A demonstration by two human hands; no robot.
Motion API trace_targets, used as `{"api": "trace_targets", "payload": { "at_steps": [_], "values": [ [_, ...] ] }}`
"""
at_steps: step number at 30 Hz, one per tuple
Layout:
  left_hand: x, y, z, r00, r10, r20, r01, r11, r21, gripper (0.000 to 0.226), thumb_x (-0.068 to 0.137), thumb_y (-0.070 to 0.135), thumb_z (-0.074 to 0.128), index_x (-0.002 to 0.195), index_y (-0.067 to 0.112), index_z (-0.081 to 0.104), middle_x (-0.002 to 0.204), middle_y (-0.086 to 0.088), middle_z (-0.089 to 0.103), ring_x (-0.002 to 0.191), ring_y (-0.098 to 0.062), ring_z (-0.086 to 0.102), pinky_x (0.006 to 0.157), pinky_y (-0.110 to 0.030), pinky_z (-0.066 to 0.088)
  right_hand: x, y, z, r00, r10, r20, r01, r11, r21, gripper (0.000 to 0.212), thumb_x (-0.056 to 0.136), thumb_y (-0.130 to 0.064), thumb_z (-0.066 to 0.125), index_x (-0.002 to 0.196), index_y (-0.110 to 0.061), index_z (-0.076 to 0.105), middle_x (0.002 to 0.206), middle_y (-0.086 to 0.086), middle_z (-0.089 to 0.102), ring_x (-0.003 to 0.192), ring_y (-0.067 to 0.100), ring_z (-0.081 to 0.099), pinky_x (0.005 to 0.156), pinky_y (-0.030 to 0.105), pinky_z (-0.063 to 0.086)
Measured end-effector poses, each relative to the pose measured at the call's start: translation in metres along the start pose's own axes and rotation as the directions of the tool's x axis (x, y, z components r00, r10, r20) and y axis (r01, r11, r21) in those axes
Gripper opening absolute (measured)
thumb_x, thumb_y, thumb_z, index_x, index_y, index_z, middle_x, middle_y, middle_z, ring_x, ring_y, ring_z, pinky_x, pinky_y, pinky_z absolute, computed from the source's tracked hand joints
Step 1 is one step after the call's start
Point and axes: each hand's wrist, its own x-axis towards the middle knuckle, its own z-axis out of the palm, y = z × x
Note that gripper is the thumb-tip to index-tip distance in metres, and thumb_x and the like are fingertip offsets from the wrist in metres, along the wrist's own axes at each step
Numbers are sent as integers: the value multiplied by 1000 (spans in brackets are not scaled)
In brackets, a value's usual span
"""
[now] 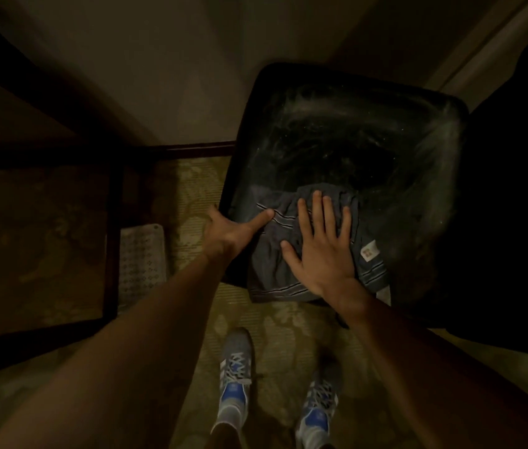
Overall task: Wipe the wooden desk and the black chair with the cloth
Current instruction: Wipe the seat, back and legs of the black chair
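Note:
The black chair (pixel 353 134) stands in front of me, its seat marked with pale dusty streaks. A dark grey striped cloth (pixel 272 273) with a small label lies on the seat's near left part and hangs over the front edge. My right hand (pixel 321 244) lies flat on the cloth with its fingers spread. At the seat's left edge my left hand (pixel 228 233) grips the chair, thumb on top touching the cloth and fingers mostly hidden below the edge. The wooden desk (pixel 110 254), with a dark frame, is at the left.
Patterned carpet (pixel 288 335) covers the floor, with my two shoes (pixel 233 384) on it. A pale patterned mat (pixel 141 260) lies beside the desk's leg. A wall and dark skirting board (pixel 191 149) run behind. A large dark shape (pixel 515 222) adjoins the chair's right side.

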Motion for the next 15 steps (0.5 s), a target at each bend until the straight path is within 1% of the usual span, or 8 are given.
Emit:
{"api": "trace_targets", "payload": {
  "at_steps": [2, 3, 6, 8, 10, 12, 13, 15],
  "values": [
    [8, 8, -8, 999, -3, 48, 3, 1000, -1, 134, 44, 70, 90, 149, 13, 30, 149, -10, 47, 134, -31, 49, 111, -46, 42, 3, -4, 0, 1000, 8, -8, -8, 1000, 0, 84, 96, -63, 21, 160, -11, 5, 166, 20, -1, 154, 35, -1, 119, 62, 5],
    [14, 12, -11, 996, 6, 86, -5, 1000, -13, 126, 46, 64, 92, 145, 10, 38, 146, -9, 52, 131, -30, 52, 110, -44, 43, 3, -5, 1, 1000, 13, -15, -13, 1000, -2, 83, 96, -63, 21, 160, -11, 6, 166, 20, -1, 154, 35, 0, 119, 62, 5],
    [28, 14, -15, 980, 18, 196, -14, 1000, -24, 124, 30, 67, 94, 136, 13, 56, 134, -1, 62, 119, -25, 61, 106, -44, 48, 2, -7, 5, 999, 26, -39, -27, 1000, -5, 82, 97, -63, 20, 160, -12, 6, 166, 20, -1, 154, 34, 0, 119, 62, 5],
    [37, 7, -19, 968, 34, 249, -24, 999, -43, 118, 31, 67, 94, 131, 16, 60, 128, 2, 66, 113, -22, 65, 103, -43, 51, 2, -7, 6, 999, 26, -42, -27, 1000, -10, 82, 97, -63, 20, 160, -12, 5, 166, 19, -2, 154, 33, 0, 119, 62, 5],
    [42, 2, -25, 941, -13, 337, 28, 999, -39, 117, 31, 68, 94, 131, 17, 60, 127, 1, 67, 108, -19, 67, 97, -38, 54, -1, -5, 7, 998, 25, -54, -26, 1000, -14, 81, 97, -63, 21, 160, -13, 5, 166, 18, -2, 154, 32, 1, 120, 62, 5],
    [42, 0, -32, 892, -81, 445, 98, 995, -15, 113, 36, 68, 91, 131, 16, 57, 126, 3, 66, 107, -17, 64, 86, -31, 53, -4, -5, 9, 997, 33, -68, -35, 999, -20, 82, 96, -62, 23, 160, -14, 5, 166, 18, -1, 154, 31, 2, 120, 61, 6],
    [43, -4, -32, 868, -105, 485, 132, 991, -21, 116, 37, 69, 90, 134, 15, 56, 128, 2, 65, 109, -18, 63, 88, -31, 52, -5, -4, 10, 997, 34, -73, -36, 999, -23, 82, 96, -62, 25, 160, -14, 5, 166, 17, 0, 154, 31, 3, 120, 62, 6],
    [43, -14, -31, 840, -103, 533, 172, 982, -82, 118, 35, 67, 94, 134, 14, 59, 128, -2, 68, 112, -21, 66, 99, -38, 51, -9, -5, 13, 996, 51, -73, -54, 998, -29, 84, 94, -61, 28, 160, -14, 7, 166, 17, 1, 154, 31, 5, 119, 62, 7]
  ]
}}
